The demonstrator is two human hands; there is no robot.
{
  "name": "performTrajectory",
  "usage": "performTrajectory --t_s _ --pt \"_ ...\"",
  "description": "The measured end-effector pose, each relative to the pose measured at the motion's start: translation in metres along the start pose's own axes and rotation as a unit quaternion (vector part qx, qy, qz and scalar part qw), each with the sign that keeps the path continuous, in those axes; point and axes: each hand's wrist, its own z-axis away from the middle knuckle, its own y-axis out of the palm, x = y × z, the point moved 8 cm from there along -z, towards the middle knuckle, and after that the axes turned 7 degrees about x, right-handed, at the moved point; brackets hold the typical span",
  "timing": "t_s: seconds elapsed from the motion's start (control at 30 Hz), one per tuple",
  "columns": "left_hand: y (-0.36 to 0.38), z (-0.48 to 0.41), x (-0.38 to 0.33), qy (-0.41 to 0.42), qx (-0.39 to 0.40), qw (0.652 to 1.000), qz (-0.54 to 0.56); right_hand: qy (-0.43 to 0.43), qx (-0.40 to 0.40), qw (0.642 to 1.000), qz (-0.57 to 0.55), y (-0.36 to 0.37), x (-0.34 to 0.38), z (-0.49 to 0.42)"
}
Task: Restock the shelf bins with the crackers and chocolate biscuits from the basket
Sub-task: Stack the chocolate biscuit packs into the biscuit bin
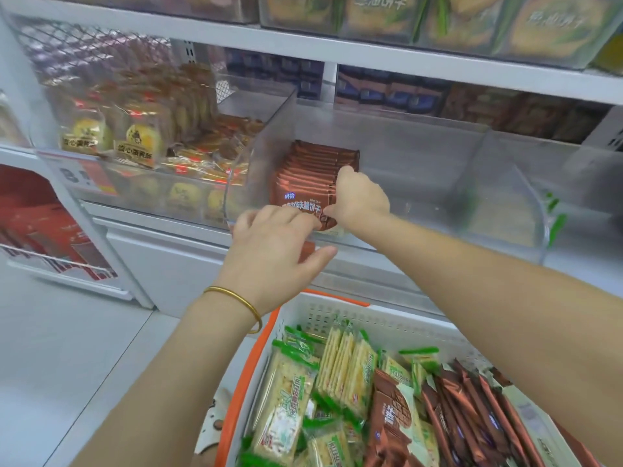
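The right hand (362, 198) reaches into the clear shelf bin (421, 170), and its grip is closed on the row of chocolate biscuit packs (313, 170): the fingers curl round the right side of the row and the thumb presses the face of the front pack (298, 202). The row stands upright at the left end of the bin, against the clear divider; to the right of the row the bin floor shows.

The left hand (273, 244), with a gold bangle (236, 299) on its wrist, is at the bin's front edge just below the row, and its fingertips touch the lower edge of the front pack. Its grip seems to be closed on a brown pack (308, 248) held between thumb and fingers, though only a corner of that pack shows.

Below the arms stands the basket (337, 315), white-walled with an orange rim. Green-edged crackers (340, 369) fill its left and middle part, some on edge and some lying flat; more chocolate biscuits (455, 409) in brown wrappers stand packed in its right part.

The neighbouring bin (101, 176) to the left holds round yellow pastries in clear wrappers. On the shelf (303, 50) above, further bins hold green-edged cracker packs (371, 15).
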Motion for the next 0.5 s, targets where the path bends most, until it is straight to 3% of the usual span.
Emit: performTrajectory --t_s 0.13,0.5 --pt "0.0005 -0.0010 -0.0005 0.003 0.003 1.000 -0.021 0.009 0.005 1.000 0.024 0.0024 -0.0001 -0.0006" --pt "0.0026 0.0003 -0.0020 -0.002 0.029 0.999 -0.021 0.045 0.025 0.987 -0.153 0.0066 -0.0066 0.0007"
